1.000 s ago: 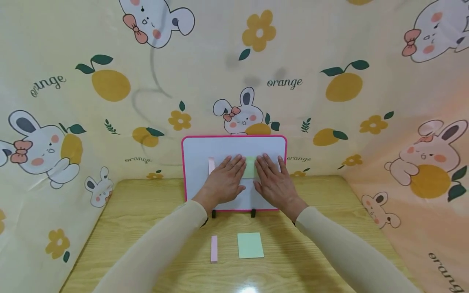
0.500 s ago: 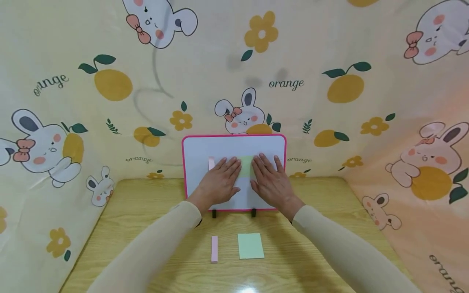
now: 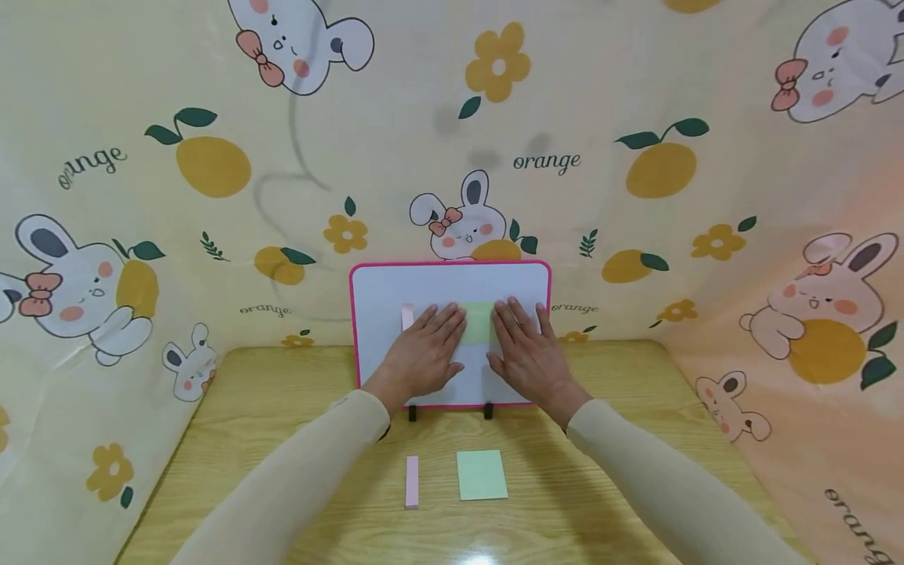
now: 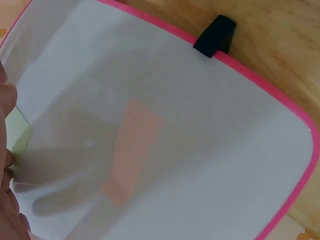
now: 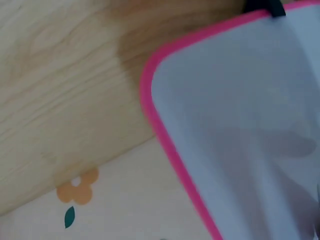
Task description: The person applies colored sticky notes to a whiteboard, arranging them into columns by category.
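A small whiteboard (image 3: 445, 282) with a pink rim stands upright at the back of the table. A pale green sticky note (image 3: 477, 323) is on its face, between my two hands. My left hand (image 3: 420, 353), its fingers straight, touches the note's left edge. With fingers likewise extended, my right hand (image 3: 530, 353) lies along the note's right edge. Left of my left hand, partly covered by it, a narrow pink sticky strip (image 3: 407, 314) is on the board. The left wrist view shows this strip (image 4: 132, 150) whole and a corner of the green note (image 4: 19, 130) beside my fingers.
On the wooden table (image 3: 282, 439) in front of the board lie a pad of pink strips (image 3: 412, 482) and a square green pad (image 3: 482, 475). Black feet (image 3: 488, 411) hold up the board. Patterned cloth (image 3: 395, 125) surrounds the table at the back and sides.
My left hand has slid a little to the left, uncovering more of the green note. My right hand shifted slightly left and then back right. The pads on the table stay put.
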Demonstrator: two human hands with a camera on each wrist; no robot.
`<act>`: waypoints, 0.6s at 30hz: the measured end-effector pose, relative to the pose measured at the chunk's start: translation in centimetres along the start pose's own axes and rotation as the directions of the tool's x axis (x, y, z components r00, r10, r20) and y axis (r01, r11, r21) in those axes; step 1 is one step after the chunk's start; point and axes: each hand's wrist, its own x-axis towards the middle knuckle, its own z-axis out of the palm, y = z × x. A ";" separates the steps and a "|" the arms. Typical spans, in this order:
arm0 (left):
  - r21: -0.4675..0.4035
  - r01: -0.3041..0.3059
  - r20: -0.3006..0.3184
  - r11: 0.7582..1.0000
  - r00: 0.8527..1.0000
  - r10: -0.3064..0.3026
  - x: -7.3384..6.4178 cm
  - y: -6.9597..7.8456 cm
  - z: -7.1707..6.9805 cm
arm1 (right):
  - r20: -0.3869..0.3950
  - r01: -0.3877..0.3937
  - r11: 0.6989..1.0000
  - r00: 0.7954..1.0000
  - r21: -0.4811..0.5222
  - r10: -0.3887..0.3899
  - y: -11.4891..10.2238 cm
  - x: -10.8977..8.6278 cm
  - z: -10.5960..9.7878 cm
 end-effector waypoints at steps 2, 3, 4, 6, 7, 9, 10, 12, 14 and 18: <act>0.001 0.009 -0.031 1.000 0.999 -0.009 0.2 0.2 0.1 | -0.006 0.008 1.000 1.000 -0.002 -0.008 -0.6 -0.2 0.3; -0.001 0.009 -0.043 1.000 0.999 -0.009 0.2 0.3 0.2 | -0.007 0.013 1.000 1.000 -0.007 -0.013 -1.0 -0.4 0.5; -0.004 0.006 -0.043 1.000 0.999 -0.006 0.2 0.4 0.3 | -0.006 0.022 1.000 1.000 -0.016 -0.022 -1.3 -0.7 0.7; -0.021 -0.003 -0.036 1.000 0.999 0.003 0.0 0.7 0.7 | 0.006 0.048 0.998 0.999 -0.027 -0.048 -1.8 -1.3 1.0; -0.032 -0.008 -0.021 0.999 1.000 0.007 -0.1 0.9 0.9 | 0.011 0.063 0.998 0.998 -0.030 -0.062 -2.0 -1.6 1.2; -0.046 -0.012 0.010 0.999 1.000 0.013 -0.5 1.2 1.3 | 0.006 0.088 0.996 0.996 -0.034 -0.088 -2.3 -2.0 1.4; -0.049 -0.011 0.018 0.999 1.000 0.012 -0.6 1.2 1.4 | -0.006 0.097 0.995 0.995 -0.032 -0.097 -2.3 -2.1 1.4; -0.050 -0.007 0.023 0.999 1.000 0.008 -0.8 1.3 1.5 | -0.051 0.097 0.995 0.994 -0.026 -0.099 -2.1 -1.9 1.2; -0.039 -0.008 0.012 0.999 1.000 0.008 -0.8 1.4 1.6 | -0.094 0.086 0.996 0.992 -0.011 -0.087 -1.9 -1.3 0.9; -0.033 -0.011 0.016 0.999 1.000 0.011 -0.9 1.5 1.6 | -0.089 0.064 0.997 0.994 0.031 -0.061 -1.6 0.0 0.3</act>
